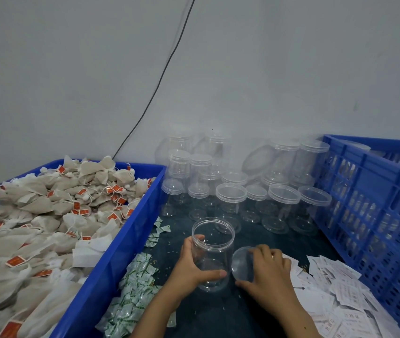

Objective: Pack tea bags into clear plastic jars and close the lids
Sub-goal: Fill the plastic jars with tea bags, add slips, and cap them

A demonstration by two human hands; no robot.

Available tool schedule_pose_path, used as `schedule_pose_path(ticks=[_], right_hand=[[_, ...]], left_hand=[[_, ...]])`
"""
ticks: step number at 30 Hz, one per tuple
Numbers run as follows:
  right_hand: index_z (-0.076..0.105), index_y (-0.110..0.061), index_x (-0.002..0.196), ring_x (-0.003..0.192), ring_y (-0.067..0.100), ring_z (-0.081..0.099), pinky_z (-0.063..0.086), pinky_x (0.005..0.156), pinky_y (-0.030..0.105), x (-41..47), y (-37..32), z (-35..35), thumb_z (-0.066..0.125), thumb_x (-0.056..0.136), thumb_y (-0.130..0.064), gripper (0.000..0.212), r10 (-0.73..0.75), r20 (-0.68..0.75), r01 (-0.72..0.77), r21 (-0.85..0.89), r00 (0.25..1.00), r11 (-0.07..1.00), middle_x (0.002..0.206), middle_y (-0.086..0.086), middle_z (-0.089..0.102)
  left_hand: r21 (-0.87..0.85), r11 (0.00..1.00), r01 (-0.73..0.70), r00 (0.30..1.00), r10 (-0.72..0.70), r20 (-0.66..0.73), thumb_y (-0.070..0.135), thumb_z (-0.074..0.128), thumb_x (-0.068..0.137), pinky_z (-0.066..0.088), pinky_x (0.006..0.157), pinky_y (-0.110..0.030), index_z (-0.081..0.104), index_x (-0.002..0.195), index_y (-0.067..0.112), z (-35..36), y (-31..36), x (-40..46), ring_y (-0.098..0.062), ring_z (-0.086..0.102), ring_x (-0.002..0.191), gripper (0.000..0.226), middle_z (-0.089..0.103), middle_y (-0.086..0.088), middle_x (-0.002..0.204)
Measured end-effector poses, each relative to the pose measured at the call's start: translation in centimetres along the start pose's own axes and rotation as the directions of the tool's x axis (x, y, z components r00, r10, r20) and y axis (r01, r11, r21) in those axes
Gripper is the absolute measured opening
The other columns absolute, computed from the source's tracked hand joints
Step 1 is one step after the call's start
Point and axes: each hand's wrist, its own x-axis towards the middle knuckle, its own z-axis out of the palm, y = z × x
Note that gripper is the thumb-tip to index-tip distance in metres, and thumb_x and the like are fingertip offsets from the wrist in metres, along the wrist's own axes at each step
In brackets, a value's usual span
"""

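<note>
Left hand curled round the open clear jar standing upright on the dark table, thumb across its lower wall; just right of that grip, right hand pinching the lid, forearm angled in from below.

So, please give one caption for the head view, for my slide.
Left hand grips an open empty jar; right hand holds its lid, tea bags waiting alongside.
</note>
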Motion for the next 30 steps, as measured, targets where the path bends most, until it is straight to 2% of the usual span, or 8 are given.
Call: schedule_pose_path(ticks=[3, 8, 12, 16, 18, 20, 24, 30], right_hand=[[0.033, -0.031, 0.138, 0.126, 0.017, 0.028, 0.025, 0.1, 0.032, 0.1, 0.2, 0.6, 0.056, 0.079, -0.065, 0.072, 0.025, 0.046, -0.028, 0.072, 0.999, 0.997, 0.142, -0.01, 0.033], [0.019, -0.029, 0.146, 0.134, 0.018, 0.025, 0.023, 0.105, 0.035, 0.2, 0.4, 1.2, 0.058, 0.08, -0.061, 0.083, 0.027, 0.069, -0.04, 0.189, 0.997, 0.981, 0.149, -0.011, 0.029], [0.011, -0.03, 0.15, 0.139, 0.02, 0.019, 0.022, 0.108, 0.037, 0.8, 0.1, 0.2, 0.062, 0.079, -0.057, 0.091, -0.005, 0.135, -0.026, 0.232, 0.991, 0.972, 0.151, -0.007, 0.025], [0.039, -0.027, 0.14, 0.133, 0.021, 0.038, 0.031, 0.108, 0.038, 1.5, -0.4, -2.2, 0.067, 0.084, -0.022, 0.063, -0.022, 0.036, 0.005, 0.433, 0.999, 0.901, 0.141, -0.005, 0.045], [0.054, -0.017, 0.126, 0.125, 0.023, 0.05, 0.038, 0.107, 0.039, 1.7, -1.2, -3.1, 0.059, 0.081, 0.006, 0.051, -0.005, -0.053, 0.036, 0.608, 0.999, 0.793, 0.129, 0.002, 0.057], [0.062, -0.012, 0.113, 0.114, 0.023, 0.058, 0.043, 0.101, 0.035, 1.7, -2.3, -4.4, 0.051, 0.08, 0.018, 0.046, 0.039, -0.127, 0.066, 0.72, 0.991, 0.69, 0.117, 0.004, 0.063], [0.066, -0.013, 0.101, 0.101, 0.016, 0.062, 0.046, 0.091, 0.029, 2.5, -5.5, -7.5, 0.048, 0.086, 0.015, 0.037, 0.07, -0.237, 0.15, 0.789, 0.969, 0.595, 0.104, 0.001, 0.067], [0.067, -0.008, 0.093, 0.086, 0.009, 0.064, 0.049, 0.076, 0.014, 3.9, -11.6, -11.8, 0.046, 0.087, 0.015, 0.033, -0.061, -0.281, 0.277, 0.843, 0.958, 0.461, 0.092, 0.005, 0.07]], left_hand=[[-0.007, 1.0, 0.014, 1.0, -0.014, -0.001, 0.015, 0.091, 0.06, 0.044, 0.082, -0.008, 0.039, 0.126, 0.037, 0.0, 0.1, -0.1, 0.008, 0.051, 0.11, 0.086, 0.051, 0.022, 0.123], [-0.006, 0.996, 0.083, 0.996, -0.083, 0.028, 0.026, 0.094, 0.049, 0.046, 0.087, -0.014, 0.039, 0.125, 0.037, -0.4, 0.4, -0.1, 0.004, 0.053, 0.114, 0.093, 0.054, 0.018, 0.126], [-0.005, 0.985, 0.171, 0.983, -0.17, 0.063, 0.009, 0.091, 0.058, 0.046, 0.096, -0.021, 0.038, 0.128, 0.028, -0.7, 1.0, -0.2, -0.001, 0.053, 0.116, 0.09, 0.055, 0.012, 0.13], [0.09, 0.971, 0.22, 0.962, -0.231, 0.147, -0.005, 0.081, 0.067, 0.048, 0.086, -0.015, 0.039, 0.128, 0.029, -1.6, 2.5, -1.1, -0.004, 0.051, 0.117, 0.081, 0.054, 0.021, 0.118], [0.181, 0.955, 0.234, 0.952, -0.263, 0.154, -0.014, 0.067, 0.075, 0.049, 0.096, -0.023, 0.039, 0.136, 0.02, -2.0, 3.6, -1.4, -0.01, 0.049, 0.121, 0.075, 0.054, 0.012, 0.123], [0.291, 0.924, 0.247, 0.957, -0.279, 0.076, -0.015, 0.054, 0.081, 0.049, 0.1, -0.032, 0.04, 0.137, 0.016, -2.2, 5.2, -1.6, -0.016, 0.051, 0.119, 0.066, 0.055, 0.0, 0.128], [0.399, 0.893, 0.207, 0.977, -0.169, -0.129, -0.002, 0.047, 0.09, 0.047, 0.091, -0.031, 0.041, 0.135, 0.014, -2.6, 9.4, -1.1, -0.017, 0.05, 0.107, 0.048, 0.052, -0.006, 0.132], [0.417, 0.905, 0.088, 0.96, 0.035, -0.278, -0.002, 0.042, 0.091, 0.048, 0.091, -0.034, 0.056, 0.122, 0.009, -4.9, 16.0, -0.1, -0.025, 0.056, 0.113, 0.035, 0.058, -0.012, 0.128]])
